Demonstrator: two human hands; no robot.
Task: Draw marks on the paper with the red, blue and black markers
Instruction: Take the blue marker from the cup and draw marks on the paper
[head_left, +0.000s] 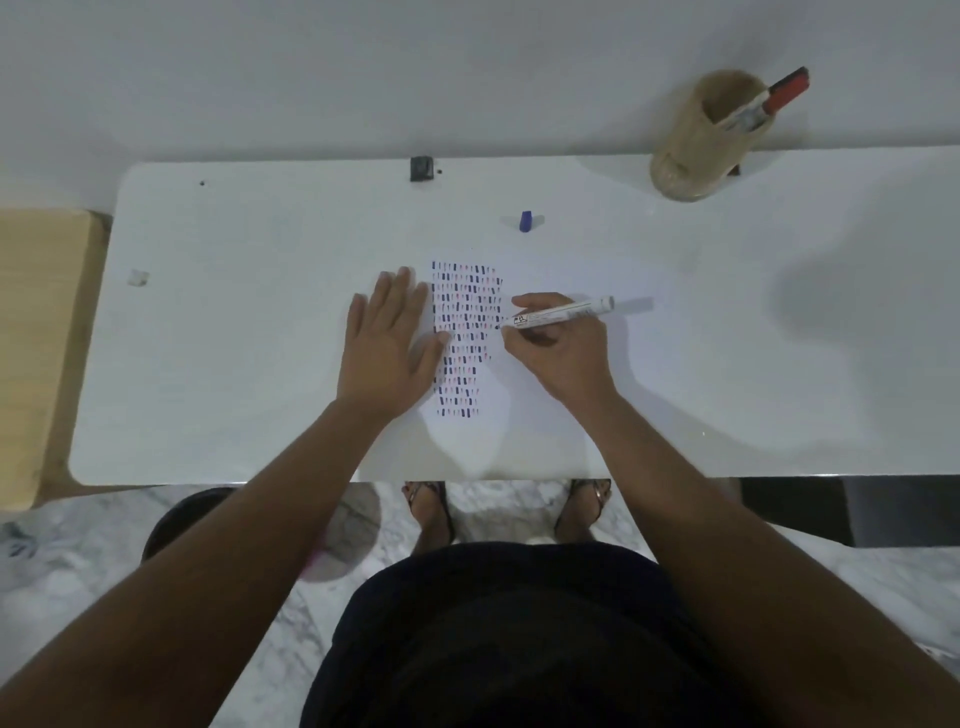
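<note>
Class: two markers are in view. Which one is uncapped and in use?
The white-barrelled marker gripped in the right hand, tip on the paper. The red-capped marker stands idle in the holder.

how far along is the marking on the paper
Well along: rows of red, blue and dark marks already fill a block on the paper. In hand: the right hand holds an uncapped marker at the block's right edge; the left hand lies flat. Left: the bare right side.
</note>
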